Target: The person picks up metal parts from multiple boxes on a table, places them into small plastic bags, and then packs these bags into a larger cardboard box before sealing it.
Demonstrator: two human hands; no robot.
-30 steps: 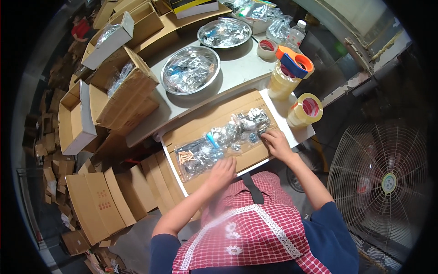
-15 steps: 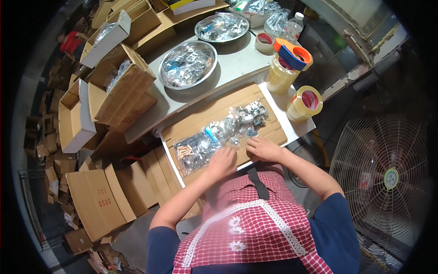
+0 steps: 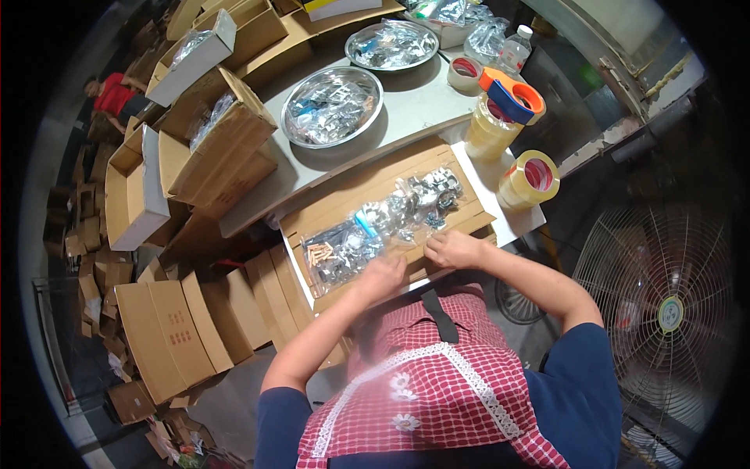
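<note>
A flat brown cardboard box sheet (image 3: 351, 187) lies in front of me on a white board. Clear plastic bags of small metal hardware (image 3: 379, 223) rest in a row along it; the one at the left end also shows orange-brown plugs. My right hand (image 3: 453, 250) has its fingers closed on the cardboard's near flap, which stands slightly raised at its right end. Further left along that edge, my left hand (image 3: 383, 277) is curled over the same flap, its fingertips partly hidden.
Two steel bowls (image 3: 332, 107) of bagged parts stand on the grey table behind. At the right are clear tape rolls (image 3: 529, 180) and an orange-and-blue tape dispenser (image 3: 512, 94). Open cartons (image 3: 211, 148) crowd the left. A large fan (image 3: 668, 313) stands at the right; a person in red (image 3: 113, 95) is far left.
The near cardboard flap has lifted a little at its right end. My right hand has closed on the edge; my left hand has shifted slightly nearer me. The whole view has tilted slightly.
</note>
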